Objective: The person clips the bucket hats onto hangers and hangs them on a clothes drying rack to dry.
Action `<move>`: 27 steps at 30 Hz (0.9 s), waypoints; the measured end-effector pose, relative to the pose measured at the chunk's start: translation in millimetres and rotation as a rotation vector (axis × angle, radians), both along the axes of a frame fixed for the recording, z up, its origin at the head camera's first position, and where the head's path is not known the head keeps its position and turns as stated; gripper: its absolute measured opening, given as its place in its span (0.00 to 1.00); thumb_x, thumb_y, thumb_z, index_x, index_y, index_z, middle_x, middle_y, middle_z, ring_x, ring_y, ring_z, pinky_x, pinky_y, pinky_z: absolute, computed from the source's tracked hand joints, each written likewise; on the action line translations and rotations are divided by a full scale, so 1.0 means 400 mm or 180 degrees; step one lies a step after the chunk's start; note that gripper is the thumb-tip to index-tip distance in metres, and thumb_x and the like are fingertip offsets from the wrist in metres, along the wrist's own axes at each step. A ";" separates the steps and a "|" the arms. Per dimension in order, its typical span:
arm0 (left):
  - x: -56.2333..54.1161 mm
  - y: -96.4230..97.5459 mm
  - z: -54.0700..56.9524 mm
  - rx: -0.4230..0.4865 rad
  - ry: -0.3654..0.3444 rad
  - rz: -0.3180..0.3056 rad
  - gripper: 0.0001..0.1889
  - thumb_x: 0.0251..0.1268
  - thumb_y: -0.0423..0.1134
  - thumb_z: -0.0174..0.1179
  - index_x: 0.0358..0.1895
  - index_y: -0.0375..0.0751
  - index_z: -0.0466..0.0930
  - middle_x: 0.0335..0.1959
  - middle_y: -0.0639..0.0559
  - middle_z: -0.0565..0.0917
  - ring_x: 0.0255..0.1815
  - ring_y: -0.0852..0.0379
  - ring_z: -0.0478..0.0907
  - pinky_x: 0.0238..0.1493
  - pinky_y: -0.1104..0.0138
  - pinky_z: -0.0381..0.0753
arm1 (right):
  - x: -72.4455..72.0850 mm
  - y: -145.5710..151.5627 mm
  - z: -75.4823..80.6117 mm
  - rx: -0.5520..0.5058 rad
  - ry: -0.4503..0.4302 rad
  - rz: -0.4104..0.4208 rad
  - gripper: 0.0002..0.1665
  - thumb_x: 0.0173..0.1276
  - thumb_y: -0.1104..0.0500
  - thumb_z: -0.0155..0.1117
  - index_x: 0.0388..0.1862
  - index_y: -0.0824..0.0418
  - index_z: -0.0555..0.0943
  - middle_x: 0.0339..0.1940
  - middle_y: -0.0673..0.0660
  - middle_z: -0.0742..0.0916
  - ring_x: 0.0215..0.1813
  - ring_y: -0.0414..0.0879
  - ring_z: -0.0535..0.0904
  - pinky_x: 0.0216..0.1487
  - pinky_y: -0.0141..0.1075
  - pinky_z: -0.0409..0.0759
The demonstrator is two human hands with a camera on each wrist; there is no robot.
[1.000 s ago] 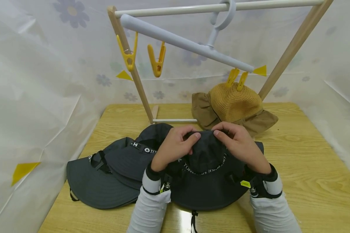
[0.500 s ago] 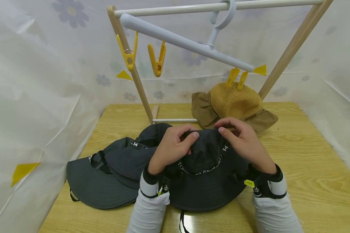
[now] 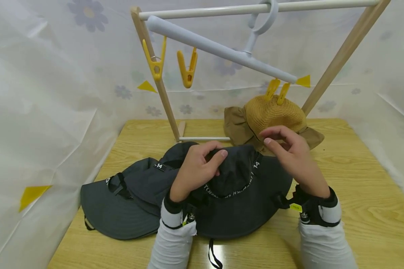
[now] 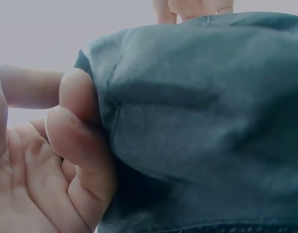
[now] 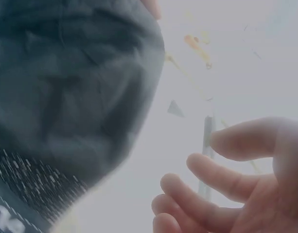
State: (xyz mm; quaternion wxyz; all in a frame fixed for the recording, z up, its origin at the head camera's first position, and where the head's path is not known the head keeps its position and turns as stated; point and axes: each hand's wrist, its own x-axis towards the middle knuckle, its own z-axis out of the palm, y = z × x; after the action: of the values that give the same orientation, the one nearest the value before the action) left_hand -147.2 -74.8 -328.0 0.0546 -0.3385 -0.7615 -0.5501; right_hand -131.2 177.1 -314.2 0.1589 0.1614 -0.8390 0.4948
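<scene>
A black bucket hat [image 3: 235, 209] with white lettering round its band is held up by the crown in front of the body. My left hand [image 3: 200, 168] pinches the crown's left side between thumb and fingers; in the left wrist view the fabric [image 4: 197, 107] folds at those fingertips. Off the crown to the right, my right hand [image 3: 294, 160] hovers with loosely bent fingers. A gap shows between its fingers [image 5: 226, 179] and the hat in the right wrist view. A cord hangs below the brim.
Dark hats [image 3: 128, 209] lie overlapping at the left of the table. A tan hat [image 3: 276, 116] hangs from yellow clips at the right end of a tilted hanger [image 3: 219, 50]. Two more yellow clips [image 3: 187, 69] hang at its left. A wooden rack [image 3: 346, 56] supports the hanger.
My right hand has let go of the crown and moved right and up, away from it. My left hand keeps its pinch on the hat. The head view has shifted slightly.
</scene>
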 end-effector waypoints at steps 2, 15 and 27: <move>0.003 -0.006 0.003 0.0021 -0.0003 0.0030 0.07 0.74 0.34 0.55 0.39 0.38 0.82 0.17 0.46 0.78 0.17 0.63 0.75 0.22 0.66 0.76 | -0.002 0.007 0.011 0.0049 -0.0022 -0.0071 0.13 0.77 0.62 0.55 0.56 0.65 0.79 0.49 0.36 0.82 0.50 0.28 0.78 0.44 0.19 0.74; 0.014 -0.026 0.016 0.0088 0.0050 0.0185 0.07 0.74 0.34 0.55 0.37 0.39 0.81 0.18 0.47 0.78 0.17 0.64 0.75 0.25 0.66 0.78 | -0.014 0.024 0.068 0.0173 -0.0136 -0.0287 0.18 0.78 0.55 0.54 0.62 0.59 0.76 0.57 0.47 0.80 0.54 0.30 0.75 0.47 0.22 0.71; 0.016 -0.032 0.017 0.0127 0.0084 0.0211 0.07 0.74 0.34 0.55 0.36 0.39 0.81 0.17 0.47 0.77 0.17 0.65 0.74 0.24 0.66 0.77 | -0.040 0.021 0.088 0.0194 -0.0223 -0.0344 0.21 0.78 0.53 0.54 0.64 0.61 0.73 0.58 0.44 0.78 0.53 0.31 0.74 0.47 0.24 0.70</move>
State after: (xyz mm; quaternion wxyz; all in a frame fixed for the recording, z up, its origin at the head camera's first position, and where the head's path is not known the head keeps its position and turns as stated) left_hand -140.8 -87.7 -321.1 0.0896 -0.3191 -0.7603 -0.5586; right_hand -147.2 185.7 -278.8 0.1510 0.1032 -0.8662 0.4650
